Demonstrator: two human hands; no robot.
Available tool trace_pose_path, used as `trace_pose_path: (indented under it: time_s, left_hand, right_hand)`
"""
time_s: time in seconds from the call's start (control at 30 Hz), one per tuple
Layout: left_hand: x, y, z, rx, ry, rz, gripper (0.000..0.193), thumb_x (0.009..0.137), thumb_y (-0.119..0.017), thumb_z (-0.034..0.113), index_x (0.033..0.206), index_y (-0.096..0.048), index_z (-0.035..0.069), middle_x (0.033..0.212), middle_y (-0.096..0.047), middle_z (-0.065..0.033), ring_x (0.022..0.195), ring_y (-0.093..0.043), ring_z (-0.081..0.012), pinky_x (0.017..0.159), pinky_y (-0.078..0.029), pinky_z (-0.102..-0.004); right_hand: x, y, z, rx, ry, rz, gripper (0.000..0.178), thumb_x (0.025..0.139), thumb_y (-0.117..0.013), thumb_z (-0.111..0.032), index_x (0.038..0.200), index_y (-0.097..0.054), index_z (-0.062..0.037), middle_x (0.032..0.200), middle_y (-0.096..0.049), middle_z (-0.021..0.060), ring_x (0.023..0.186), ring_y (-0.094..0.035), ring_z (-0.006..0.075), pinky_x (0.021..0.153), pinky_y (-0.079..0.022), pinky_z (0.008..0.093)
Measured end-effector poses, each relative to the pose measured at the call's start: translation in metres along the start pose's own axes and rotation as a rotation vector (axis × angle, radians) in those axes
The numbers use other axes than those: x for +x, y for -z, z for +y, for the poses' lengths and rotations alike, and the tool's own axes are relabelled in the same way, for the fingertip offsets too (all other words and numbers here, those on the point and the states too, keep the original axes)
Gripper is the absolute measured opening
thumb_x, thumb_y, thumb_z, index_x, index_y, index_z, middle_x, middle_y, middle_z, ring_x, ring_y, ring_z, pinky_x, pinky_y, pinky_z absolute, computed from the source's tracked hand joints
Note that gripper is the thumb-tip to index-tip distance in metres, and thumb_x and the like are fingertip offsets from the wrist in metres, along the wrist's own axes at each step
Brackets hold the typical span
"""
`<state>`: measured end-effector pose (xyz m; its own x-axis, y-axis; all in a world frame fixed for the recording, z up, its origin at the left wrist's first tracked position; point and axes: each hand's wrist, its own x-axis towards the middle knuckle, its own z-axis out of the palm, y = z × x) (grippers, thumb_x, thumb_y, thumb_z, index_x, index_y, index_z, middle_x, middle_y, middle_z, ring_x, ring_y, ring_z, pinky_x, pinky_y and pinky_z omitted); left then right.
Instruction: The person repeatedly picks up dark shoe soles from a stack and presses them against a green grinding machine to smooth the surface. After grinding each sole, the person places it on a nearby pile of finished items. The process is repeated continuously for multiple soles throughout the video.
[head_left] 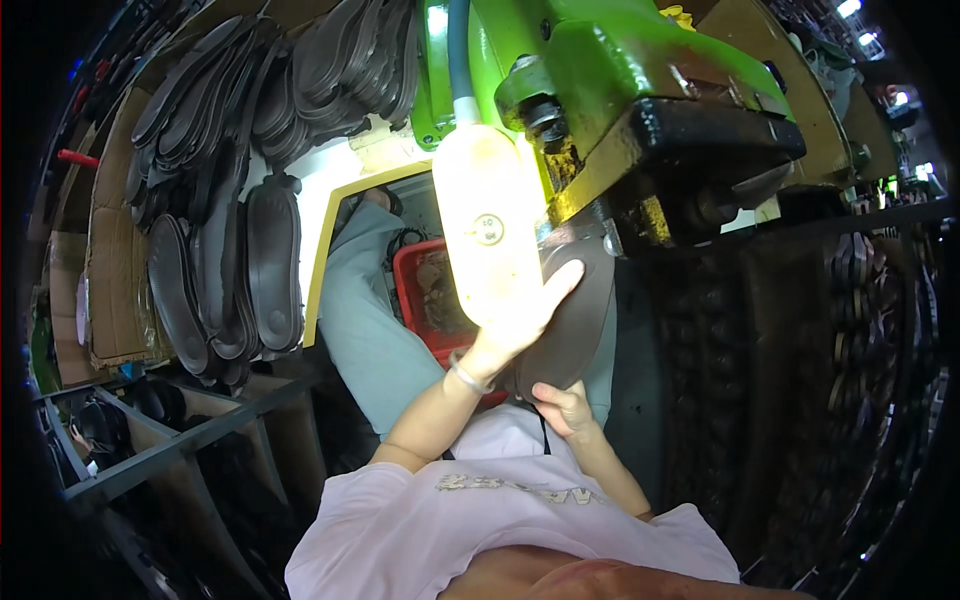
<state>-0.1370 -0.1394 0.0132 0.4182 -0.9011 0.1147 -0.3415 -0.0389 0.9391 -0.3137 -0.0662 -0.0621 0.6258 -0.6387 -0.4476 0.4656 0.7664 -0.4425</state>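
Observation:
A dark brown shoe sole is tilted in front of me, beneath the head of a green machine. My left hand is on the sole's left edge, its thumb lying along the upper face; the other fingers are lost in glare and behind the lamp. At the near end, my right hand grips the sole with the thumb on top and its fingers curled beneath. A bright oblong lamp hangs just beyond my left hand, covering part of the view. The sole's far end reaches close to the machine's metal parts.
Stacks of dark soles lie on the work surface at left, beside a cardboard box. A red crate sits low between my legs, seen through a yellow-edged opening. Racks with dark footwear stand at right; a divided metal rack is at lower left.

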Motion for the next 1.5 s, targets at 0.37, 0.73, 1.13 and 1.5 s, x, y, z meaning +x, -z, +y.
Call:
trace_pose_path:
  time_s: [0.37, 0.73, 1.13, 1.5]
  left_hand:
    - [-0.019, 0.022, -0.009, -0.33, -0.041, 0.096, 0.019, 0.084, -0.065, 0.005, 0.1, -0.065, -0.005, 0.085, -0.065, -0.0035, 0.075, -0.057, -0.008, 0.07, -0.047, -0.0221]
    - [-0.029, 0.093, -0.006, -0.6, 0.078, 0.183, 0.022, 0.079, -0.069, 0.002, 0.098, -0.063, -0.007, 0.09, -0.067, -0.0089, 0.08, -0.061, -0.0116, 0.073, -0.05, -0.0252]
    - [-0.072, 0.097, -0.04, -0.557, 0.212, 0.17, 0.023, 0.081, -0.067, -0.001, 0.103, -0.061, -0.006, 0.091, -0.064, -0.0058, 0.08, -0.059, -0.0102, 0.074, -0.049, -0.0238]
    - [-0.008, 0.036, -0.022, -0.447, -0.171, 0.056, 0.021, 0.079, -0.063, 0.002, 0.098, -0.062, -0.009, 0.084, -0.068, -0.0085, 0.072, -0.061, -0.0097, 0.067, -0.05, -0.0254]
  right_hand:
    - [-0.003, -0.012, -0.098, -0.327, 0.727, 0.344, 0.047, 0.08, -0.061, 0.003, 0.124, -0.046, 0.0047, 0.119, -0.056, 0.0115, 0.109, -0.054, 0.0212, 0.098, -0.041, 0.0349]
    - [0.068, -0.065, -0.138, -0.384, 0.703, 0.18, 0.04, 0.081, -0.065, 0.003, 0.117, -0.048, 0.0033, 0.109, -0.059, 0.0099, 0.1, -0.056, 0.0161, 0.092, -0.044, 0.0296]
    - [0.07, -0.067, -0.127, -0.444, 0.699, 0.103, 0.044, 0.083, -0.06, 0.003, 0.125, -0.047, 0.003, 0.117, -0.058, 0.0111, 0.106, -0.056, 0.0188, 0.096, -0.042, 0.0319]
    - [0.05, -0.057, -0.187, -0.371, 0.825, 0.311, 0.027, 0.084, -0.063, -0.004, 0.11, -0.057, 0.0015, 0.1, -0.062, 0.008, 0.091, -0.06, 0.0162, 0.083, -0.048, 0.0292]
